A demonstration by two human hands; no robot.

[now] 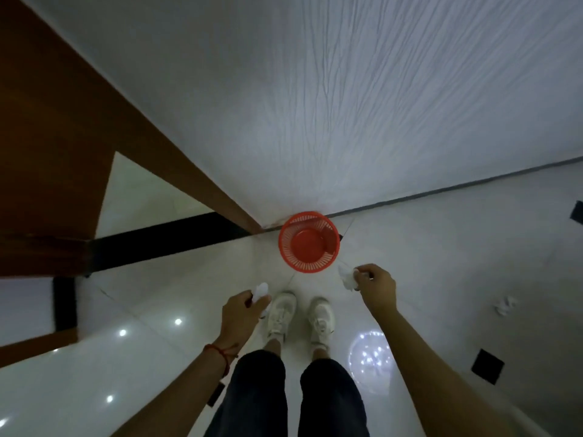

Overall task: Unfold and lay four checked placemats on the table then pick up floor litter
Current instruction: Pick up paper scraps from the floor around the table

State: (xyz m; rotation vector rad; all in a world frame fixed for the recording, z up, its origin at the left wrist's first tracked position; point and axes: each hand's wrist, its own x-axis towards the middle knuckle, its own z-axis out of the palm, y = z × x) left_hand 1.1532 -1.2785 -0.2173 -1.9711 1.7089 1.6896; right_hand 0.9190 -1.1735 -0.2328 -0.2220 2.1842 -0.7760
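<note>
I stand on a glossy white tiled floor, looking straight down. My left hand point(244, 310) is closed on a crumpled white paper ball point(260, 291), held above my left shoe. My right hand point(375, 287) grips another crumpled white paper piece point(347, 276), just below and to the right of a round red plastic waste basket point(309, 241). The basket stands against the white wall and looks empty inside. One more crumpled white paper point(505, 305) lies on the floor to the right. No placemats or table top are in view.
A brown wooden door frame point(94, 121) runs diagonally at left, with a black threshold strip point(164, 241) across the floor. The textured white wall point(347, 105) fills the top. Small black floor tiles point(487, 366) sit at right. My white shoes point(299, 316) stand between my hands.
</note>
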